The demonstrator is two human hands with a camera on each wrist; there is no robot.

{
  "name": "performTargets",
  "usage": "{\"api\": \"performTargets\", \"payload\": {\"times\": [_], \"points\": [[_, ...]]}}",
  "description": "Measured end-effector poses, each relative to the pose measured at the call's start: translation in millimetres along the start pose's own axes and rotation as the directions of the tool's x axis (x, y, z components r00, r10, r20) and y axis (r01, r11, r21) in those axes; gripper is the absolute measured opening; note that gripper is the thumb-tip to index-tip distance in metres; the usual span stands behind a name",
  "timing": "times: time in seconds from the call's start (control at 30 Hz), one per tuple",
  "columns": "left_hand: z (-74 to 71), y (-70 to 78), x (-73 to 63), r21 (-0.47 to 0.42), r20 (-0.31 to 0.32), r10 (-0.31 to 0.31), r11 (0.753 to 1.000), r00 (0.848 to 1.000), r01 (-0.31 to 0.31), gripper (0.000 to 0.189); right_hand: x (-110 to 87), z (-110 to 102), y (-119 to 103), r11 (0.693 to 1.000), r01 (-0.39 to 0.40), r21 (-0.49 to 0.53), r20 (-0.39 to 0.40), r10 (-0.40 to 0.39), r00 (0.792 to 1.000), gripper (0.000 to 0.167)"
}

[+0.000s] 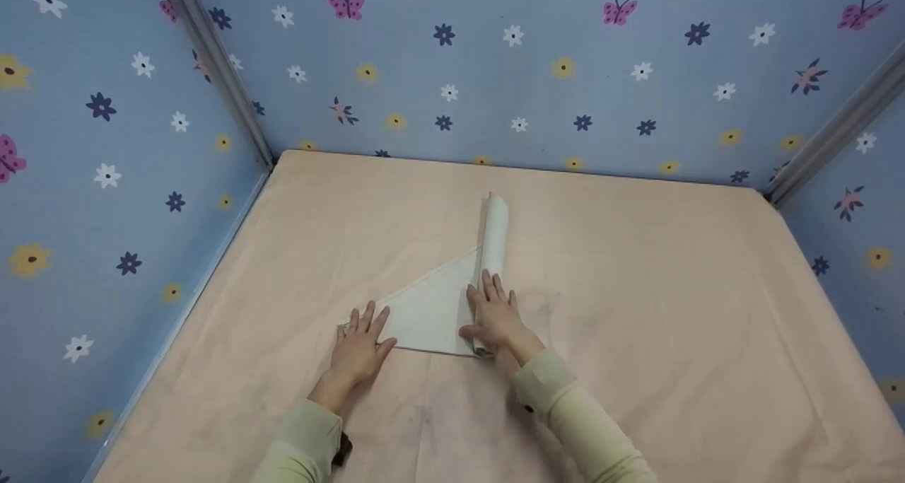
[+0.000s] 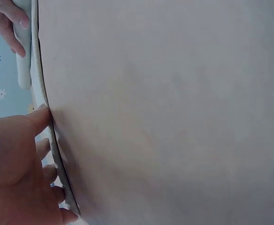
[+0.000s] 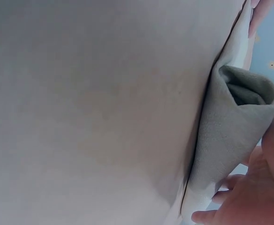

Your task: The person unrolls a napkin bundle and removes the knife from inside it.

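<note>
Lying nearest, two pale sleeves [image 1: 583, 426] end at the wrists; the left hand [image 1: 359, 348] rests with fingers spread on the left corner of a pale cloth [image 1: 431, 313], gripping nothing that shows; the right hand [image 1: 498, 320] lies over the cloth's roll [image 1: 496, 232], fingers fairly straight, thumb to the left, touching it rather than wrapped round it. The cloth sits near the middle of a peach tablecloth [image 1: 672, 313]; its left part is a flat, tapering panel, and the roll runs along its right side, pointing away from the person, its hollow end nearest. It should handle as light, soft and limp, hardly slippery and not fragile, though the roll could loosen or squash; the best hold is probably flat fingers along the roll, with the left corner pinned. Beyond, a blue wall [image 1: 481, 59] carries flowers and butterflies; a grey post [image 1: 219, 59] stands at its left corner.
</note>
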State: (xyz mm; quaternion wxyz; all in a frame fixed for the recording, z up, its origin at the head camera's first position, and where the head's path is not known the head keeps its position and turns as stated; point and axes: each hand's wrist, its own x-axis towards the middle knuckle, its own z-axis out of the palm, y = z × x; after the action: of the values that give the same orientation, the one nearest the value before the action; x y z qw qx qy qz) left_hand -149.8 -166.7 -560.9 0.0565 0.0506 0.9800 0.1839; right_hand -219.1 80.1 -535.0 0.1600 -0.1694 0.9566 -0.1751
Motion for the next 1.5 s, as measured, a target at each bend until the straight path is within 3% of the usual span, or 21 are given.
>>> {"api": "performTargets", "payload": {"times": [0.77,1.5], "points": [[-2.2,0.9,2.5,0.015,0.029,-0.003,1.000,1.000,0.003,0.057,-8.3,-7,19,0.997,0.075,0.025,-0.026,-0.074,0.997,0.080],[-1.2,1.5,0.7,0.006,0.028,-0.004,1.000,1.000,0.004,0.058,-17.2,-13,32,0.995,0.071,0.067,-0.036,-0.068,0.997,0.078]]}}
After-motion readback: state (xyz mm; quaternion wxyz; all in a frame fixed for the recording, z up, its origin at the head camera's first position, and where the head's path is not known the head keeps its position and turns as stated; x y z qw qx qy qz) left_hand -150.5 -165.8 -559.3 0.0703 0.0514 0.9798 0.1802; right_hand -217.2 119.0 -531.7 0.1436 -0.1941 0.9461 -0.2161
